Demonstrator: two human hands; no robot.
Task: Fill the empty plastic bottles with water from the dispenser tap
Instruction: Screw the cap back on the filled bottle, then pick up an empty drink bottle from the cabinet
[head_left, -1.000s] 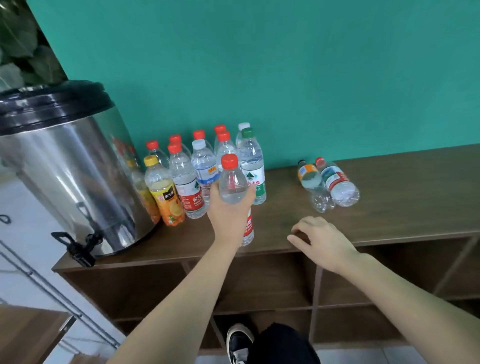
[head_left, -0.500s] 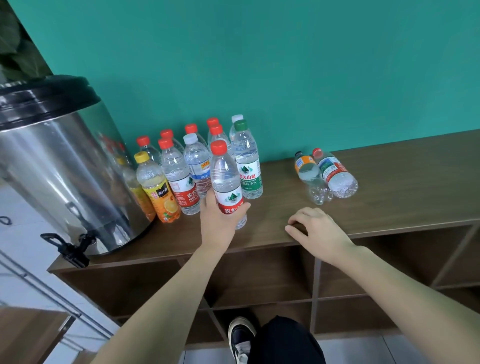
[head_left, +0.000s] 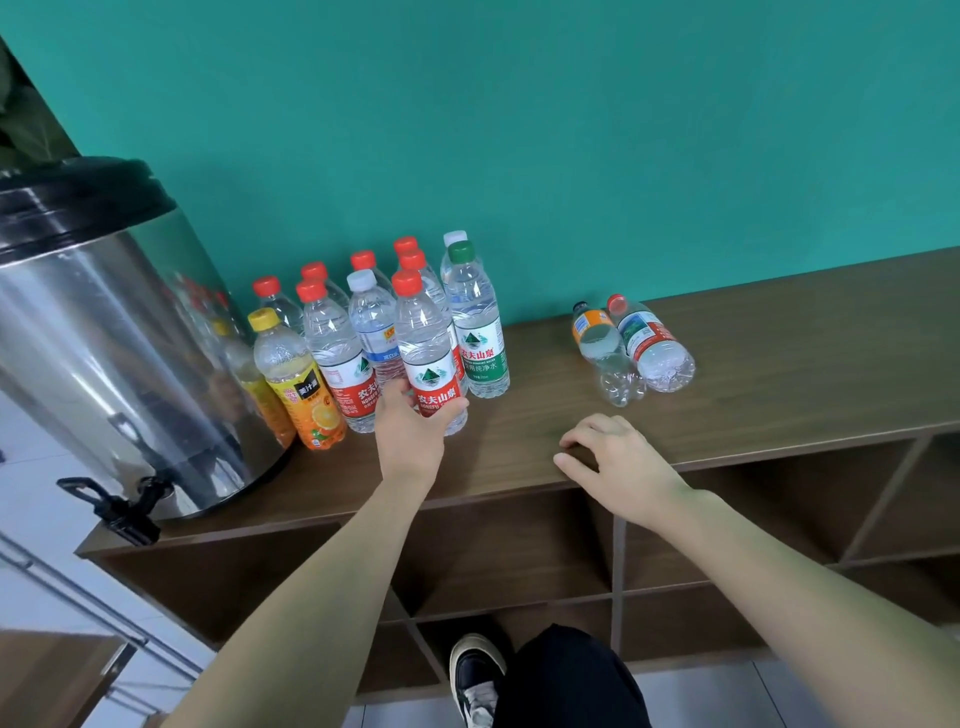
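Standing upright in a tight cluster at about 11 o'clock on the worktop (head_left: 727, 364), the capped bottles look like the finished lot, parked close to the steel water dispenser (head_left: 119, 338) whose black tap (head_left: 122, 512) overhangs the worktop's front edge, presumably so a bottle can go beneath it. The left hand (head_left: 413, 431) wraps its curled fingers and thumb around the lower half of a red-capped water bottle (head_left: 428, 358), upright at the cluster's front edge with its base at the worktop. Two bottles lie on their sides at 1 o'clock, well apart from the cluster: an orange-labelled bottle (head_left: 605, 351) and a red-capped lying bottle (head_left: 654, 345), touching each other, probably empties awaiting filling. The right hand (head_left: 613, 462) rests loosely curled on the worktop's front edge, holding nothing, seemingly just steadying the person.
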